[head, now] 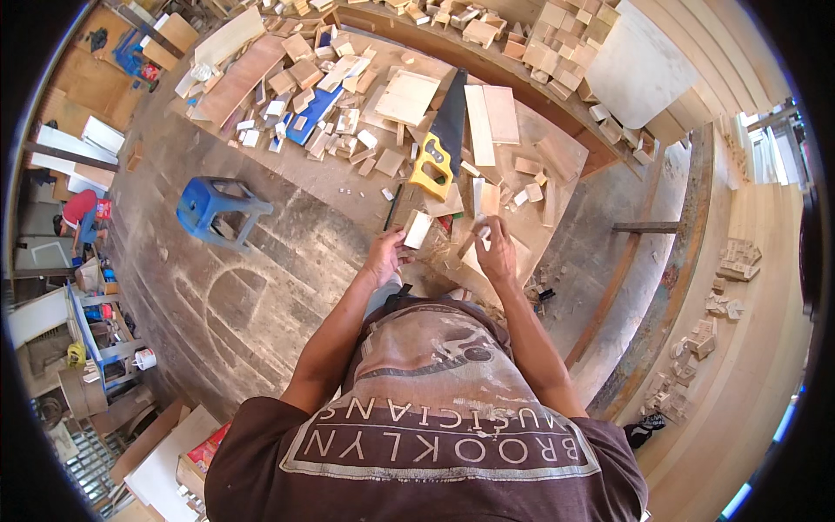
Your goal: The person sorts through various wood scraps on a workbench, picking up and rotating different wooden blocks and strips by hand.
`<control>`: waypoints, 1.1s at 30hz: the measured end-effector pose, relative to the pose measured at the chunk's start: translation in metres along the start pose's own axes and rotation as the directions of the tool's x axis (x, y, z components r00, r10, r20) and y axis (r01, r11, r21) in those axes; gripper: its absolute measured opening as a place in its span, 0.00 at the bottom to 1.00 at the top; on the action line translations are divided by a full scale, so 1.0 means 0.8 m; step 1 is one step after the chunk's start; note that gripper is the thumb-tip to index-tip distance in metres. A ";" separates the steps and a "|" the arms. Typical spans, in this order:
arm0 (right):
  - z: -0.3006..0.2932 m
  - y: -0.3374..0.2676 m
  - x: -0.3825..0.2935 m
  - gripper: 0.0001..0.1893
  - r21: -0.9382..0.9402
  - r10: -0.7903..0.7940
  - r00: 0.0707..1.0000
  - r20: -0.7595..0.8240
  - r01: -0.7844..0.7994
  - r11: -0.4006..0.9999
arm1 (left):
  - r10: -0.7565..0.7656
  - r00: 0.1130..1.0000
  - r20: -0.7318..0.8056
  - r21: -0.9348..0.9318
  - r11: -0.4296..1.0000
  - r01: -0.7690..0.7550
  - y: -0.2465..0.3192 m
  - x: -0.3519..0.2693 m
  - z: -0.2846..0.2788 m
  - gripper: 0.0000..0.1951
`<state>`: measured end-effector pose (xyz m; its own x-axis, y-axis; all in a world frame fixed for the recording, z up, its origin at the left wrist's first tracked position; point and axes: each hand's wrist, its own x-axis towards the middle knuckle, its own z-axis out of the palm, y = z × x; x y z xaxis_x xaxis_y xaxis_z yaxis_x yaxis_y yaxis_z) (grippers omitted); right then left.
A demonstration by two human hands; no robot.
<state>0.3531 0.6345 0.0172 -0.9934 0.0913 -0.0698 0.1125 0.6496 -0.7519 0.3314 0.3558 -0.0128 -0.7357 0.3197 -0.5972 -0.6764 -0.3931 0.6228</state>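
Observation:
My left hand (pixel 386 256) grips a small pale wooden block (pixel 418 229) by its left end, above the near edge of a low worktable. A short way to the right, my right hand (pixel 498 253) has its fingers pinched around a small whitish piece (pixel 483 228); the fingers partly hide it, and its kind is unclear. Beyond both hands lies a handsaw (pixel 436 160), its yellow handle towards me and its dark blade pointing away. Close to my right hand rest a narrow wooden offcut (pixel 489 198) and a flat light board (pixel 520 256).
Many wooden offcuts and blocks (pixel 304 72) cover the worktable's far left. A blue plastic stool (pixel 212 207) stands on the dusty floor at left. More wooden blocks (pixel 561 39) are stacked beyond the table. Far left, a person (pixel 81 218) bends over.

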 end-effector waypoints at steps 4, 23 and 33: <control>0.018 0.016 -0.031 0.19 -0.311 -0.072 0.990 -0.123 0.030 0.950 | -0.070 0.973 0.219 -0.109 0.989 0.096 0.031 -0.005 0.002 0.23; 0.073 -0.134 -0.008 0.25 0.721 0.238 0.970 -0.056 -0.126 0.682 | -0.128 0.892 0.434 0.107 0.990 0.091 0.104 -0.019 0.009 0.21; 0.103 -0.149 -0.023 0.25 0.850 0.266 0.963 -0.036 -0.110 0.515 | 0.173 0.865 0.472 0.320 0.880 -0.350 0.122 -0.032 0.000 0.25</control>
<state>0.3558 0.4931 0.0537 -0.9262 0.2876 -0.2437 0.1479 -0.3175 -0.9367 0.2842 0.3090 0.0634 -0.7699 0.6150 -0.1703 -0.3493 -0.1827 0.9190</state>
